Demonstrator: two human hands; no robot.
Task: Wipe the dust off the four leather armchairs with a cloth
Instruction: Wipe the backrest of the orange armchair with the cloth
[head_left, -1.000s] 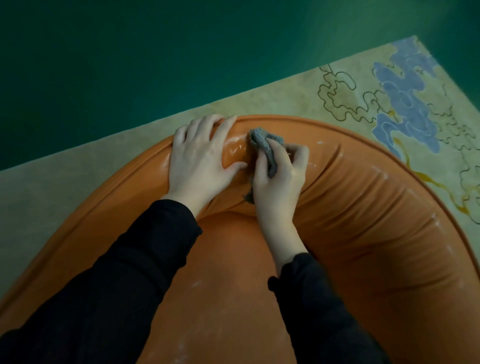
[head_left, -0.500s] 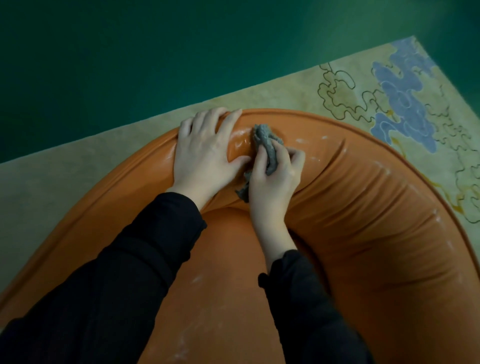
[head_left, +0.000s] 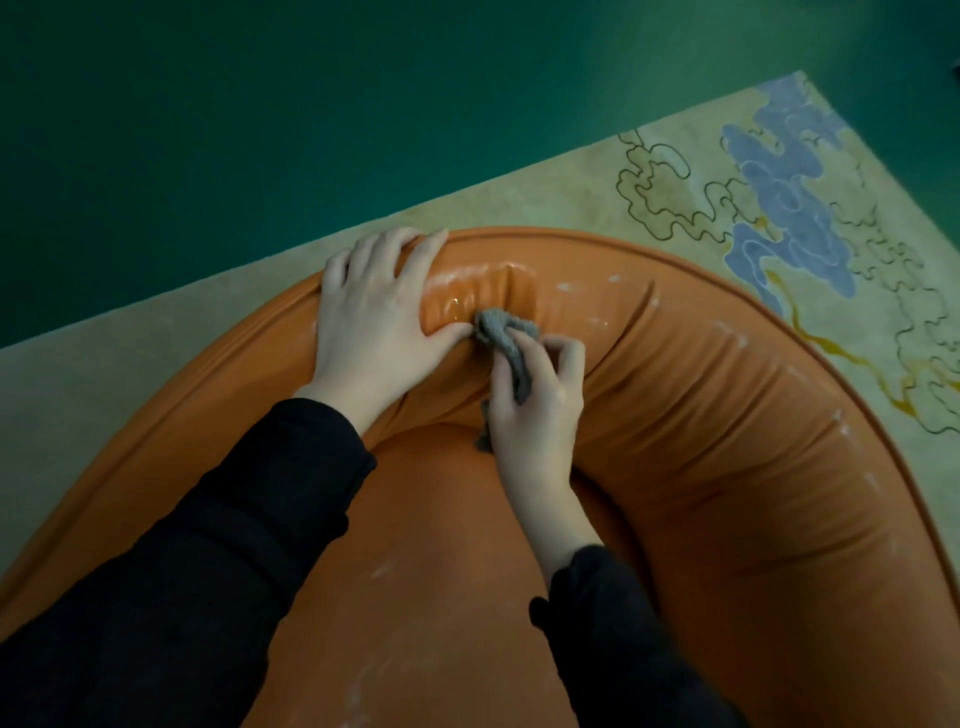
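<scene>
An orange leather armchair (head_left: 727, 426) fills the lower and middle part of the frame, seen from above, with its curved backrest arching from the lower left, across the centre, to the right edge. The left hand (head_left: 379, 322) lies flat on top of the backrest, just left of centre. Its fingers (head_left: 415, 254) are straight and slightly spread, reaching over the outer rim, and its thumb presses into the leather, which is puckered into shiny folds beside it.

The right hand (head_left: 535, 410) is just right of the left hand, on the inner face of the backrest. It grips a small grey cloth (head_left: 501, 332), with the fingers (head_left: 569, 353) curled around it. The bunched top of the cloth sticks out past the fingertips and touches the leather next to the left thumb. A loose end hangs below the palm toward the seat.

Pale dusty streaks (head_left: 727, 330) show along the backrest to the right of the hands, and fainter ones mark the seat in the lower centre. Both arms wear black sleeves (head_left: 208, 571) that enter from the bottom of the frame.

Under the chair lies a beige rug (head_left: 519, 197) with a blue cloud-like pattern in the upper right. A dark green floor (head_left: 260, 104) takes up the upper left.
</scene>
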